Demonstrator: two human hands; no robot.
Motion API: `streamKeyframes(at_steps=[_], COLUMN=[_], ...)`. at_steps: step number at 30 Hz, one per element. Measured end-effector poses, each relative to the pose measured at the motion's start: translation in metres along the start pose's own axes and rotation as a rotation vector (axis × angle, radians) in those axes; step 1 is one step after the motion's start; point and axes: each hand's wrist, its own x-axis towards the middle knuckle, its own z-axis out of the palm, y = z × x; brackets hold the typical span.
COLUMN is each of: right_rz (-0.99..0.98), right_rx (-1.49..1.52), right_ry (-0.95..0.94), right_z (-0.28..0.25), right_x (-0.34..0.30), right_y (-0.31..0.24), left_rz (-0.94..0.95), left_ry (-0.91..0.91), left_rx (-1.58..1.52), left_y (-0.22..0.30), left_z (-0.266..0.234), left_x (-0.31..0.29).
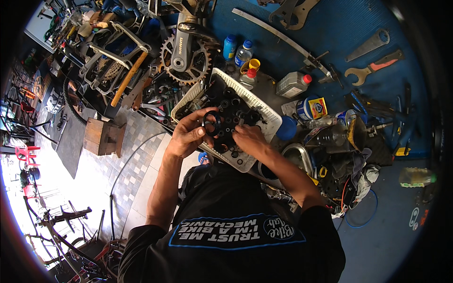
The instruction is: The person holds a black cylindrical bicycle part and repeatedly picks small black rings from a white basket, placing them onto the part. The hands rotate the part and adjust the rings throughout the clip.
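A white plastic basket (272,117) full of small black rings, caps and bearing-like parts sits in front of me. Over its left side, my left hand (188,134) pinches a black ring (211,123) between thumb and fingers, held up above the parts. My right hand (250,139) is down in the basket, its fingers bent and pressed together among the loose black parts (231,111). What its fingertips have hold of, if anything, is hidden.
Beyond the basket stands a crank with a toothed chainring (185,59). Bottles, including a grey one with a red cap (293,85), stand to the right. A wooden handle (129,79) lies left among tools. Wrenches (373,66) hang on the blue wall. A wooden stool (101,137) stands on the floor.
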Motion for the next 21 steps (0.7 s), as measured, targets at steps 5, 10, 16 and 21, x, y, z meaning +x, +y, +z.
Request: streamKeyframes(at_steps=[5,10,16,21], right_rz=[0.032,0.175,0.224,-0.025], right_rx=[-0.021,0.197,0.418,0.578], right_ry=[-0.016,-0.089,0.080,0.383], right_z=[-0.002,-0.008,-0.057,-0.136], right_x=[0.002,-0.001,0.003,0.007], right_y=[-0.009,0.003,0.009,-0.011], left_rz=[-0.005,-0.003,-0.037,-0.067], left_ry=[-0.016,0.010,-0.019,-0.047], left_rx=[0.002,0.104,0.059,0.099], left_y=[0.002,0.004,0.007,0.009], left_z=[0.003,0.006,0.011,0.006], left_x=[0.002,0.002,0.002,0.001])
